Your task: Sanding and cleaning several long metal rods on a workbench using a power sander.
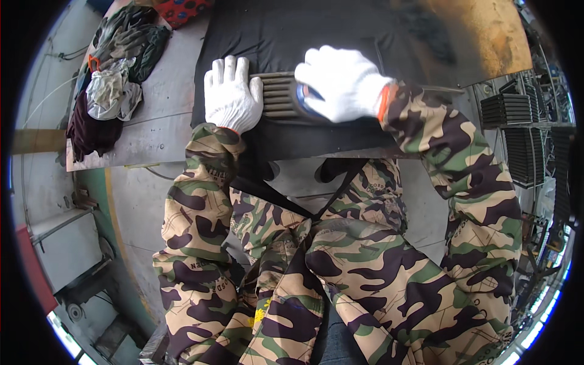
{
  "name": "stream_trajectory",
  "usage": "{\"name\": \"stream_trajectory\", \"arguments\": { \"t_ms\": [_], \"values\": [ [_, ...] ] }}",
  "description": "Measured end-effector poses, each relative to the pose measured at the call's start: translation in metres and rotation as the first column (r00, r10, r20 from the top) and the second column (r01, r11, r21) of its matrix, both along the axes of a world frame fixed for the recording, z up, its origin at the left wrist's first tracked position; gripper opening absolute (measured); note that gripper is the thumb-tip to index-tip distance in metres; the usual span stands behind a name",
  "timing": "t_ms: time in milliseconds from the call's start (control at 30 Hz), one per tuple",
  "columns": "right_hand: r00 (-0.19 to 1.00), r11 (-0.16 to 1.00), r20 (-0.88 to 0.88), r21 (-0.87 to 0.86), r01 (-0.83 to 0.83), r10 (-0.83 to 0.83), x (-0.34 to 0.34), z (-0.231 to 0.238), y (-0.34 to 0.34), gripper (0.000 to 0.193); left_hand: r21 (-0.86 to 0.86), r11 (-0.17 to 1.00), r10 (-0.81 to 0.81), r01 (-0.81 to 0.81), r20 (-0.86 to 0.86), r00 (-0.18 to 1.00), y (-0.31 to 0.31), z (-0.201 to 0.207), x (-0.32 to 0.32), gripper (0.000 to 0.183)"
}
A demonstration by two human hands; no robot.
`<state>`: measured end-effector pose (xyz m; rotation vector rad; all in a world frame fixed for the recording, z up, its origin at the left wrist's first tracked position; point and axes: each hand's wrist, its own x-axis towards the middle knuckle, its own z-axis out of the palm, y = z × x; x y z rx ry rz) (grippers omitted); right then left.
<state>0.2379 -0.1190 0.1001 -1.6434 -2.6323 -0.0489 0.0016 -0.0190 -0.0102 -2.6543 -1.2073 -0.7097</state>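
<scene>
A dark grey ribbed metal piece (pixel 277 97), with long parallel bars, lies crosswise on a black cloth (pixel 286 52) over the table. Wearing a white knit glove, my left hand (pixel 232 96) rests flat at its left end, fingers stretched out and pointing away from me. My right hand (pixel 344 84), gloved the same way, is closed around a dark blue, rounded hand tool (pixel 302 102) set against the bars. Its kind is hard to make out, since the glove covers most of it. The right end of the ribbed piece is hidden behind that hand.
Crumpled dark and white rags (pixel 114 91) lie on the table's left part, below a red patterned cloth (pixel 184 11). Similar ribbed pieces are stacked on a rack (pixel 508 111) at the right. A grey wheeled machine or cart (pixel 68 246) stands on the floor at left.
</scene>
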Motion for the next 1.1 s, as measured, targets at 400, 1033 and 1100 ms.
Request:
{"name": "stream_trajectory", "arguments": {
  "t_ms": [400,1033,1100],
  "values": [
    [0.999,1.000,-0.020,-0.001,0.029,-0.029,-0.003,-0.015,0.024,0.031,0.018,1.000,-0.023,0.022,0.019,1.000,-0.009,-0.010,-0.004,0.049],
    [0.999,0.999,-0.031,0.042,-0.011,0.012,-0.030,-0.016,0.014,0.033,0.048,0.999,-0.009,0.008,0.014,1.000,-0.003,-0.015,-0.002,0.046],
    [0.997,0.999,-0.074,0.053,-0.007,0.011,-0.024,-0.014,0.026,0.034,0.028,0.999,-0.029,0.029,0.029,0.999,-0.001,-0.011,0.004,0.045]
  ]
}}
